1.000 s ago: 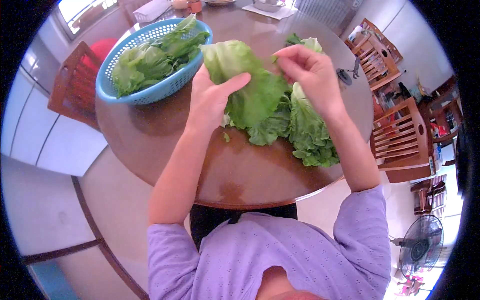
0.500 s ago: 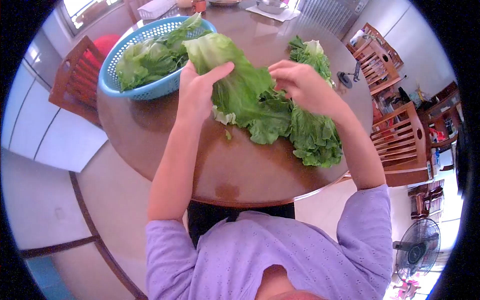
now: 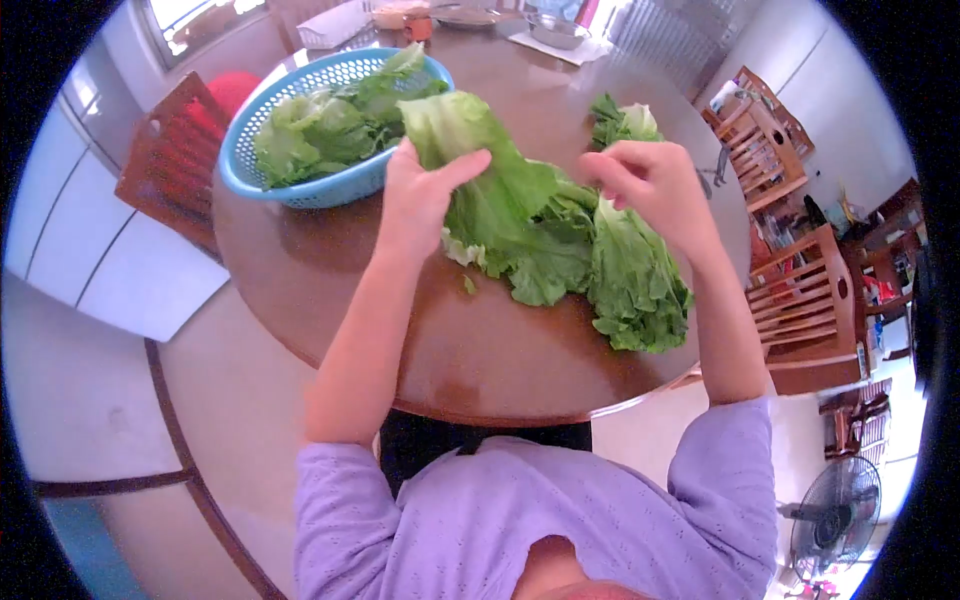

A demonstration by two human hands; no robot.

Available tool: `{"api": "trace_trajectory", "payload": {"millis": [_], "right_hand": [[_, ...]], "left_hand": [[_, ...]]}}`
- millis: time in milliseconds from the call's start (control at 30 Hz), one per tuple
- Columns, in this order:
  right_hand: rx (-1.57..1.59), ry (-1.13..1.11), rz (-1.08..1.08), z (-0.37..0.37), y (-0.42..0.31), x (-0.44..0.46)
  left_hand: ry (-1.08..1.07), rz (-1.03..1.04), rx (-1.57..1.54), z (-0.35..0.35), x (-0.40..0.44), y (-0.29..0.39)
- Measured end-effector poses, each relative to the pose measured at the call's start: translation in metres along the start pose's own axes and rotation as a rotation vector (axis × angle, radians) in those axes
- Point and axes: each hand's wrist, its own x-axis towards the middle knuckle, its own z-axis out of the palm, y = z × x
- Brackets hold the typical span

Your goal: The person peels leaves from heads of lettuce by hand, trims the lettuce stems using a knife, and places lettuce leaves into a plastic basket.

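Observation:
My left hand (image 3: 425,190) is closed round the pale end of a green lettuce leaf (image 3: 490,165), its thumb on top. The leaf hangs over other lettuce on the table. My right hand (image 3: 640,185) is over the lettuce heads with its fingers bent together; whether anything small is between them is hidden. Below it lies a leafy lettuce head (image 3: 640,290), and beyond it another (image 3: 630,120). A blue oval basket (image 3: 235,165) at the left holds loose leaves (image 3: 325,135). A small leaf scrap (image 3: 469,285) lies near the front.
The round brown table (image 3: 480,370) has a metal bowl (image 3: 558,32) on a white sheet, an orange cup (image 3: 417,28) and a white tray (image 3: 335,25) at its far side. Wooden chairs (image 3: 165,165) stand left and right. A fan (image 3: 835,520) is at lower right.
My right hand has moved right, away from the held leaf and over the lettuce heads. My left hand still holds the leaf, which now hangs more openly. The camera view has shifted slightly.

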Motion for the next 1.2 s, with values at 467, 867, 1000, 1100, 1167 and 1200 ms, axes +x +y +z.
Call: {"api": "trace_trajectory", "payload": {"millis": [467,867,1000,1100,1167,1200], "right_hand": [[0.271,0.303,-0.016,-0.08,0.055,-0.063],[0.052,0.191,-0.172,-0.098,0.043,-0.021],[-0.12,0.018,0.178,-0.051,0.07,-0.047],[-0.14,0.015,0.272,-0.023,0.077,-0.062],[-0.075,-0.001,0.308,-0.01,0.087,-0.066],[-0.1,-0.008,0.258,-0.01,0.089,-0.071]], "left_hand": [[0.527,0.68,1.42,-0.076,0.106,0.163],[-0.142,0.426,1.46,-0.051,0.054,0.1],[-0.533,-0.007,0.926,0.039,-0.006,0.042],[-0.684,-0.041,0.949,0.061,-0.015,-0.004],[-0.649,-0.066,0.932,0.072,-0.017,-0.024],[-0.622,-0.056,0.913,0.076,-0.016,-0.034]]}}
